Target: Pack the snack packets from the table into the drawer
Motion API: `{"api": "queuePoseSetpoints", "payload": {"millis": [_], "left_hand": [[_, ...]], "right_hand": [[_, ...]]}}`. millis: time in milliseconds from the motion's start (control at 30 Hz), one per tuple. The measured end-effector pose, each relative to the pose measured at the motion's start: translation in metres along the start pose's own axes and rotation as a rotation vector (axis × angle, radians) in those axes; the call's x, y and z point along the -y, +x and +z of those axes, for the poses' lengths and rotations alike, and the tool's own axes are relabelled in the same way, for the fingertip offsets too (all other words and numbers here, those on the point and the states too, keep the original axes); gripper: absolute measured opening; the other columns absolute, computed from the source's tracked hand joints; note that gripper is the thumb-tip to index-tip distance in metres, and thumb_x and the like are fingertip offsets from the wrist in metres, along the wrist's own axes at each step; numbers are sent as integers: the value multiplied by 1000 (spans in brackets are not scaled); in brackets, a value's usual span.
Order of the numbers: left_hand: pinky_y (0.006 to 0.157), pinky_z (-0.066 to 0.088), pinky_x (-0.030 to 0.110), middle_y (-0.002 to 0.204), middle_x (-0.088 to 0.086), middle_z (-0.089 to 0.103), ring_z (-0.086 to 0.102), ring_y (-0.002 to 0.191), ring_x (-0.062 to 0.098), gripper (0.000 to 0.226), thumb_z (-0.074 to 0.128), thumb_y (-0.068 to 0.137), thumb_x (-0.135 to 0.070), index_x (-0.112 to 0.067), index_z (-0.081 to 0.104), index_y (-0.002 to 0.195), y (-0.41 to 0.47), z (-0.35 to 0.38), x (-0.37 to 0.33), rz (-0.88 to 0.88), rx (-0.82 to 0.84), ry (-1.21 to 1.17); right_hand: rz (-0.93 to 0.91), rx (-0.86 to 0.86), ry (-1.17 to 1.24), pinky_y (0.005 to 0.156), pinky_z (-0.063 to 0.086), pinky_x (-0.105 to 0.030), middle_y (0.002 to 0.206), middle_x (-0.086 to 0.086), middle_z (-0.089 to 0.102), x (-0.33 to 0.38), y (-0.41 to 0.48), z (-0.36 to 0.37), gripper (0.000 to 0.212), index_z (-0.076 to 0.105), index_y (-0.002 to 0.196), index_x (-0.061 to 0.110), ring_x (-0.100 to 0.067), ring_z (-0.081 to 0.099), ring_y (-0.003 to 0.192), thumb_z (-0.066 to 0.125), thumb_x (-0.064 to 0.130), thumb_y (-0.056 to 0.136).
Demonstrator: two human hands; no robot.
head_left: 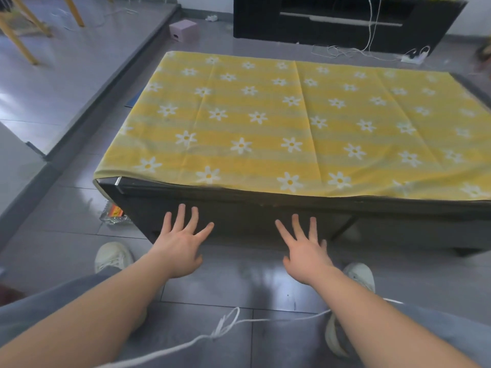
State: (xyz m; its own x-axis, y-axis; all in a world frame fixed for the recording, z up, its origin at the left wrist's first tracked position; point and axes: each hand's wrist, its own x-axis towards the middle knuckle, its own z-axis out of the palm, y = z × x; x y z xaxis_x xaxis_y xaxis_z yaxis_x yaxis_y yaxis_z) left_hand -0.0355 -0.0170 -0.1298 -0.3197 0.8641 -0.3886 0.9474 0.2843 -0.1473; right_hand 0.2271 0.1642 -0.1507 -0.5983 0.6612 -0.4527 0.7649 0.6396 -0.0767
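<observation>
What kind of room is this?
Probably a home living room: a low dark table under a yellow daisy cloth, a black TV-style cabinet across the tiled floor, and wooden chair legs at far left.

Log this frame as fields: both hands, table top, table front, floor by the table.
left hand: open, fingers spread, at the table's front panel
right hand: open, fingers spread, at the same panel; contact unclear
table: low, dark
cloth: yellow with white daisies, covers the top
packets: none in view on the cloth
front panel: flush, nothing pulled out
floor: orange item in a clear dish by the table's left corner
</observation>
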Motion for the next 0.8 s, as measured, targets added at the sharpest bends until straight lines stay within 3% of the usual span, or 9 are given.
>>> {"api": "queuePoseSetpoints", "payload": {"millis": [133, 267, 367, 467, 667, 800], "left_hand": [[123, 1, 68, 172, 19, -5, -12, 155, 53, 87, 46, 97, -55, -33, -3, 165, 8, 0, -3, -2, -25, 31], [122, 0, 70, 173, 16, -13, -19, 155, 49, 84, 48, 97, -54, -34, 3, 166, 5, 1, 4, 3, 33, 36], [122, 1, 71, 173, 13, -14, -20, 156, 45, 80, 48, 98, -52, -36, 8, 165, 1, -4, 8, 8, 52, 9], [124, 3, 67, 175, 12, -3, -12, 159, 40, 77, 46, 99, -57, -39, 12, 165, -4, -20, 5, -3, 29, -100], [126, 14, 60, 175, 4, 15, 10, 161, 29, 74, 48, 99, -62, -39, 22, 163, -35, -59, 2, -40, -51, -269], [126, 19, 57, 173, 1, 21, 15, 160, 26, 72, 49, 98, -62, -39, 26, 162, -58, -86, -3, -44, -178, -298]], "right_hand": [[-15, -62, -12, 120, 23, -70, 176, -8, -8, 5, 9, -1, 87, -22, 160, 46, -57, -15, 155, 42, 34, 103], [12, -75, -7, 119, 29, -67, 174, -19, 5, 20, 10, -10, 83, -17, 162, 44, -61, -6, 153, 41, 38, 103], [14, -28, 3, 119, 26, -70, 175, -19, 0, 23, 4, -20, 83, -15, 162, 46, -53, -10, 157, 43, 36, 104], [1, 6, -2, 118, 25, -71, 175, -16, -1, 25, -7, -33, 86, -14, 163, 44, -44, -9, 160, 46, 34, 102], [-15, -131, 30, 117, 36, -61, 175, -7, 13, 31, -35, -55, 80, -4, 166, 35, -34, 9, 161, 46, 36, 103], [-27, -215, 17, 121, 22, -69, 177, -7, 2, 44, -57, -69, 78, 3, 166, 35, -35, -1, 163, 48, 40, 103]]}}
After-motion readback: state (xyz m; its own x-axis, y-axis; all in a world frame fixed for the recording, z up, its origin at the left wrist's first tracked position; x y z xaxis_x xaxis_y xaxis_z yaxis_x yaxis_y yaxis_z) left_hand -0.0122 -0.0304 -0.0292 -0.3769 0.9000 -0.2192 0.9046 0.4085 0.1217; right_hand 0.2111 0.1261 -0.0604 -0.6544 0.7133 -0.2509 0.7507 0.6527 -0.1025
